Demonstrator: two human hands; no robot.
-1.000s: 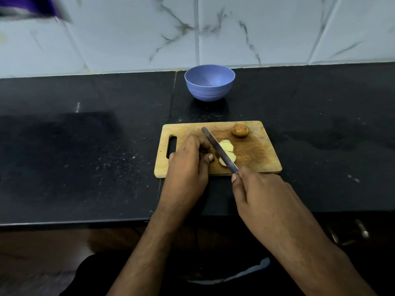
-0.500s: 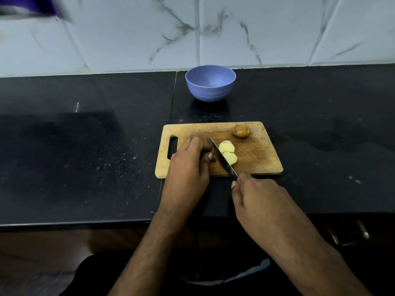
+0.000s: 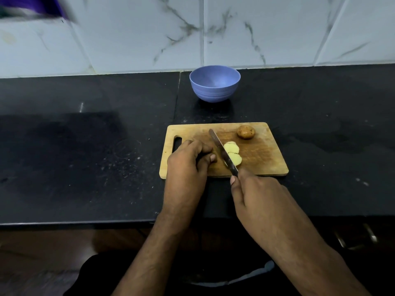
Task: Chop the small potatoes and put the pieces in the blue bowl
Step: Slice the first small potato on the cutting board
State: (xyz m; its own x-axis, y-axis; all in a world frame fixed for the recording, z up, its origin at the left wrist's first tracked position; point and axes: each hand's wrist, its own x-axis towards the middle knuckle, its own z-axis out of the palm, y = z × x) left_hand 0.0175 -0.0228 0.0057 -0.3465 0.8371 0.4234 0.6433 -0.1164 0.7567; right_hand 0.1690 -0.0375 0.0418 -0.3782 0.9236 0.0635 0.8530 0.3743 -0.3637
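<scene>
A wooden cutting board (image 3: 265,161) lies on the black counter. My left hand (image 3: 188,163) curls over a piece of potato near the board's left side; the piece is almost wholly hidden under the fingers. My right hand (image 3: 254,197) grips the handle of a knife (image 3: 222,151) whose blade lies slanted across the board just right of my left fingers. Pale cut slices (image 3: 233,152) lie right of the blade. A whole small brown potato (image 3: 245,131) sits at the board's far right. The blue bowl (image 3: 214,84) stands behind the board with nothing visible inside.
The black counter (image 3: 85,157) stretches wide on both sides, with its front edge just below my wrists. A white marbled tile wall (image 3: 235,28) rises behind the bowl. A blurred purple object (image 3: 32,7) shows at the top left corner.
The knife blade dropped and drew back toward me half a second ago, then came forward again, its tip further up the board. My left hand stays over the potato piece.
</scene>
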